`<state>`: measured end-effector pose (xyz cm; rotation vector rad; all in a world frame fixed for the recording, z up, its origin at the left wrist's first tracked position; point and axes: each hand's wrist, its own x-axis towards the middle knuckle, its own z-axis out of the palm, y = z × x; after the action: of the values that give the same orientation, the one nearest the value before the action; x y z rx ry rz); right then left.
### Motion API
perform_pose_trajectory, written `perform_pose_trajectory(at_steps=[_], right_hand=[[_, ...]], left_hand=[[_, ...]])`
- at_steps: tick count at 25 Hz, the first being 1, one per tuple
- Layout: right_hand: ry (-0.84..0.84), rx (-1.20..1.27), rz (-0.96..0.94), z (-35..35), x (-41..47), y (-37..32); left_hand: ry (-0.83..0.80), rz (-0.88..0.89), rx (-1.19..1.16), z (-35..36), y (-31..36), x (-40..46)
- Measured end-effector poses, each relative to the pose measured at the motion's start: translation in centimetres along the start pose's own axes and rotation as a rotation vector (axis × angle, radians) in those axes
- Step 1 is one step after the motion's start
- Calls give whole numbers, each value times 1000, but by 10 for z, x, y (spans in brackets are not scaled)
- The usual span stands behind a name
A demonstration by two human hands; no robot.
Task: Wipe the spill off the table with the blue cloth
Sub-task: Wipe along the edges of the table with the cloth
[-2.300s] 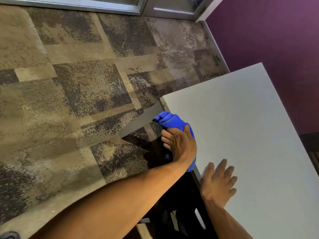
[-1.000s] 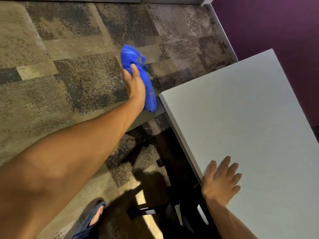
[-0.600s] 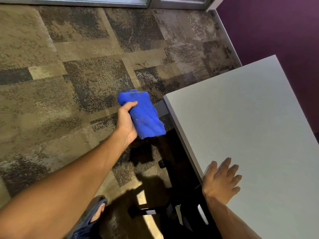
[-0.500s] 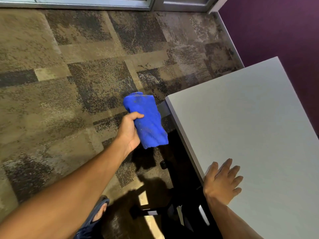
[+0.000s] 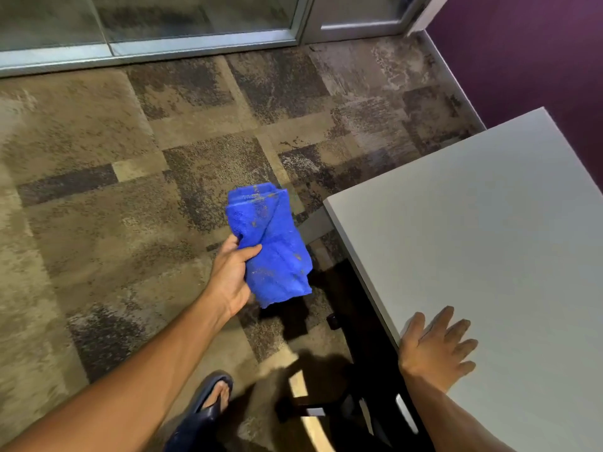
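My left hand [image 5: 230,278] grips the folded blue cloth [image 5: 272,247] out over the carpet, left of the table's corner and clear of it. Brownish specks and smears mark the cloth's upper face. The grey table [image 5: 489,230] fills the right side, and I see no spill on the part of its top that shows. My right hand [image 5: 435,349] lies flat on the table's near left edge, fingers spread, holding nothing.
Patterned brown carpet [image 5: 130,223] covers the floor to the left. A glass partition with a metal frame [image 5: 195,40] runs along the back. A purple wall [image 5: 538,60] stands behind the table. My sandalled foot [image 5: 208,402] and dark table legs [image 5: 352,321] are below.
My left hand took the cloth off the table's edge, swung it up and out over the carpet, then brought it down lower beside the corner. My right hand stayed flat on the table.
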<state>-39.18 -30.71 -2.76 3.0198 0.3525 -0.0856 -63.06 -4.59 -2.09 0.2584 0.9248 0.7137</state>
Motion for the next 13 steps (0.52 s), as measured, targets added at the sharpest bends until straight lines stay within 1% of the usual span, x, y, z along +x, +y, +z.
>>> perform_pose_trajectory(at_steps=[2, 4, 8, 9, 11, 13], right_hand=[[-27, -3, -5, -3, -1, -1], [-45, 3, 15, -7, -2, -3], [-97, 27, 21, -14, -5, -6], [-98, 29, 26, -15, -5, -5], [-137, 36, 43, -18, -7, -9], [-165, 42, 35, -23, -9, -10]], left_hand=[[51, 43, 50, -11, 11, -12], [68, 83, 49, -23, 21, -24], [66, 128, -108, -37, 42, -44], [54, 131, -102, -39, 47, -49], [23, 163, -12, -43, 56, -59], [33, 197, 135, -46, 62, -69]])
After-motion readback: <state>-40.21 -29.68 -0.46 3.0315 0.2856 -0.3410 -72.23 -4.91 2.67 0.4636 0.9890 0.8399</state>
